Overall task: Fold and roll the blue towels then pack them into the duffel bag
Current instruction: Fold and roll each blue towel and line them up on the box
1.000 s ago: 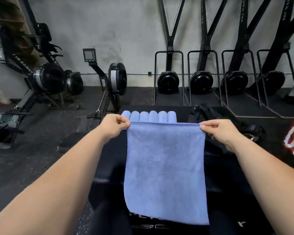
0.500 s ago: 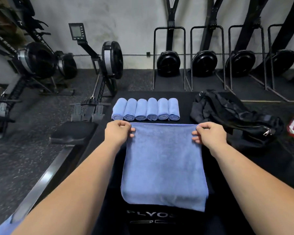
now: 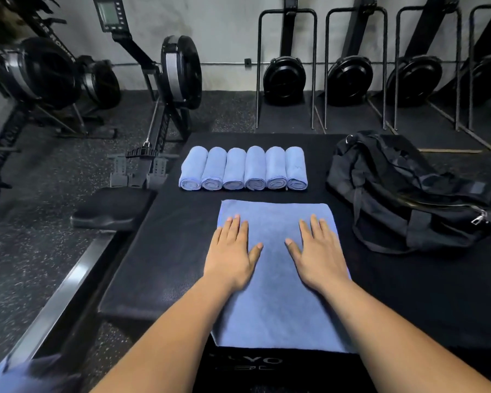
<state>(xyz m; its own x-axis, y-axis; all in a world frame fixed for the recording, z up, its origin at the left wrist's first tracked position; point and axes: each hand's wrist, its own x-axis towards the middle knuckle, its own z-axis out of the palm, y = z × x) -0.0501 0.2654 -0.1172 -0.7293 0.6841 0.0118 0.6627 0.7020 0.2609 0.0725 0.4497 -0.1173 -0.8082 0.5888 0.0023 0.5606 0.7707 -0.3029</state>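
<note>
Black plyo-box top carries the flat blue towel under left hand and right hand, fingers straight and slightly spread; uneven smoothing risks a crooked roll.

4 upright rowers (grey wall behind).

Head view, forward and down

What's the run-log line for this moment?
step: flat towel pressed down | left hand: palm flat on towel | right hand: palm flat on towel | rolled towels: six in row beyond | duffel bag: right of row
</note>
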